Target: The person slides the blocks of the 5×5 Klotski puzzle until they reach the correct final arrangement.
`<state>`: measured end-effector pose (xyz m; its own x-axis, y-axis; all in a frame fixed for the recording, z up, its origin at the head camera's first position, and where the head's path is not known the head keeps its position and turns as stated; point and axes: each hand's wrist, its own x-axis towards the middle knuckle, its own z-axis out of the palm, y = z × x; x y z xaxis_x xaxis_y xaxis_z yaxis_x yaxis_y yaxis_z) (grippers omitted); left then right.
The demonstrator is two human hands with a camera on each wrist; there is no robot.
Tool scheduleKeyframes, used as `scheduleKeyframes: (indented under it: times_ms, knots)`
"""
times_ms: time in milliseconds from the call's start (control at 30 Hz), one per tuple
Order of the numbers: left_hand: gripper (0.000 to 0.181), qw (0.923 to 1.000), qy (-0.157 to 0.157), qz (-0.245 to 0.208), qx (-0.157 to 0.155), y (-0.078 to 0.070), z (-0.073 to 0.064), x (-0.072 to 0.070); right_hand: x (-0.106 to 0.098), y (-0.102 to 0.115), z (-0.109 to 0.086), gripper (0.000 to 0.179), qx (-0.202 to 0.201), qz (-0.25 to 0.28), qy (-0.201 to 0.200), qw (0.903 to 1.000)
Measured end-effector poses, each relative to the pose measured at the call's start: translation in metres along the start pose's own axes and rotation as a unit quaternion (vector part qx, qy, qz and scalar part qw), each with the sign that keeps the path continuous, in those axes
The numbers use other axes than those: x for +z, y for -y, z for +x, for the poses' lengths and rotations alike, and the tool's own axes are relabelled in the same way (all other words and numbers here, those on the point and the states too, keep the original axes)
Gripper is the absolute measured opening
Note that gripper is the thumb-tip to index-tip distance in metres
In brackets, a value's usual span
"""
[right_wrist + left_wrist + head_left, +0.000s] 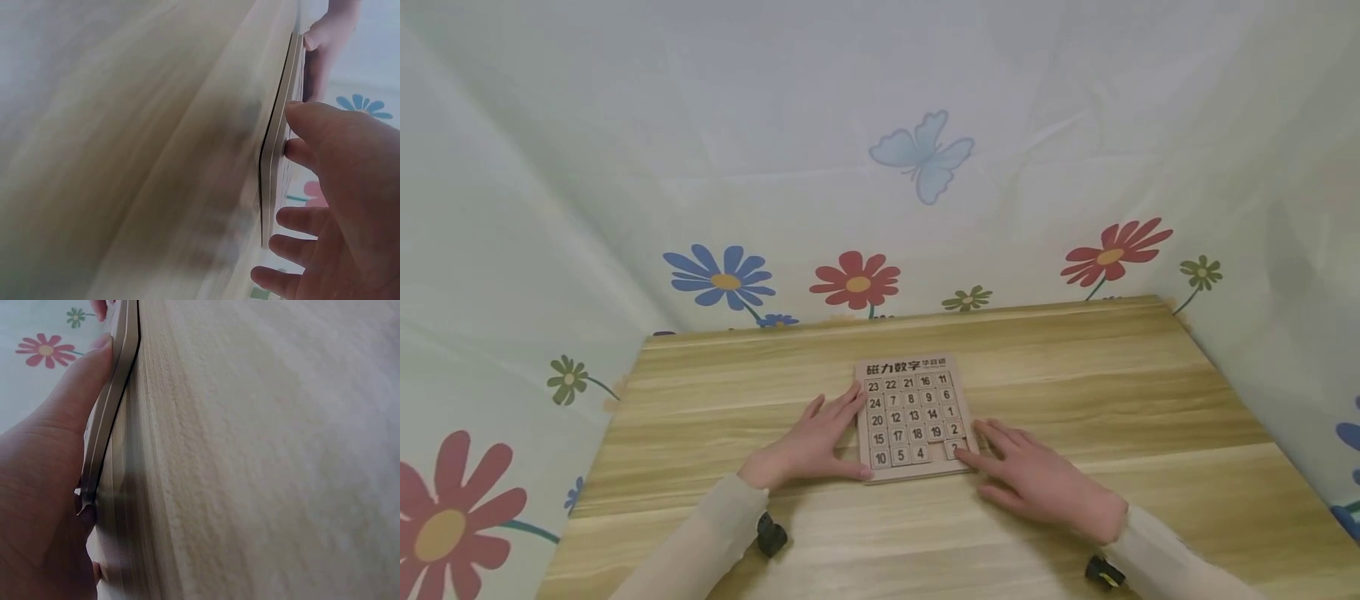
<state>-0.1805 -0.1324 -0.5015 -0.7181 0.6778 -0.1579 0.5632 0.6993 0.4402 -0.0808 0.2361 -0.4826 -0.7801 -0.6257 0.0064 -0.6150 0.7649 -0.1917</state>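
A wooden sliding number puzzle (912, 477) lies flat on the table, its numbered tiles in rows under a printed heading. My left hand (808, 446) rests along its left side in the head view, fingers at the upper left edge and thumb (94, 365) on the near left corner. From the right, my right hand (1037, 479) reaches over the edge, and its index fingertip touches the bottom right tile (951, 444), partly covering the number. Left of that tile is a gap (938, 453) in the bottom row. The other right fingers are spread loosely beside the board.
The wood-grained table (737, 367) reaches back to a pale cloth backdrop (775, 150) printed with flowers and a butterfly. Cloth also hangs at both sides. Small dark devices are strapped at both wrists, below the sleeves (715, 517).
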Motion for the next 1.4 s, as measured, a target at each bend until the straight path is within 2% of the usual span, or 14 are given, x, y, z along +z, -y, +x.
scheduleKeyframes:
  times_ms: [133, 233, 400, 567, 800, 1033, 1400]
  knots:
    - [0.125, 1.0, -0.003, 0.002, -0.001, 0.001, -0.001, 0.0, -0.002, -0.002, -0.003, 0.056, 0.005, -0.003, 0.0, 1.0]
    - [0.125, 1.0, -0.003, 0.002, 0.001, 0.001, -0.001, 0.0, -0.003, 0.0, -0.002, 0.057, -0.008, -0.008, -0.012, 0.9999]
    - [0.125, 1.0, -0.001, 0.005, 0.004, 0.001, 0.0, 0.0, 0.001, 0.009, 0.011, 0.054, -0.051, -0.015, -0.036, 0.9979]
    - [0.124, 0.9999, -0.005, 0.002, 0.014, 0.0, 0.002, 0.002, 0.007, 0.019, 0.026, 0.055, -0.077, -0.024, -0.03, 0.9963]
    - [0.125, 1.0, -0.002, 0.001, 0.004, 0.0, 0.002, 0.003, 0.007, 0.019, 0.026, 0.055, -0.055, -0.012, -0.007, 0.9984]
    - [0.125, 1.0, -0.004, 0.002, 0.001, 0.001, 0.0, 0.0, 0.007, 0.01, 0.014, 0.058, -0.033, -0.008, -0.015, 0.9993]
    - [0.126, 1.0, -0.003, 0.002, 0.004, 0.002, 0.0, 0.001, 0.015, 0.021, 0.033, 0.06, -0.064, -0.014, -0.037, 0.9972]
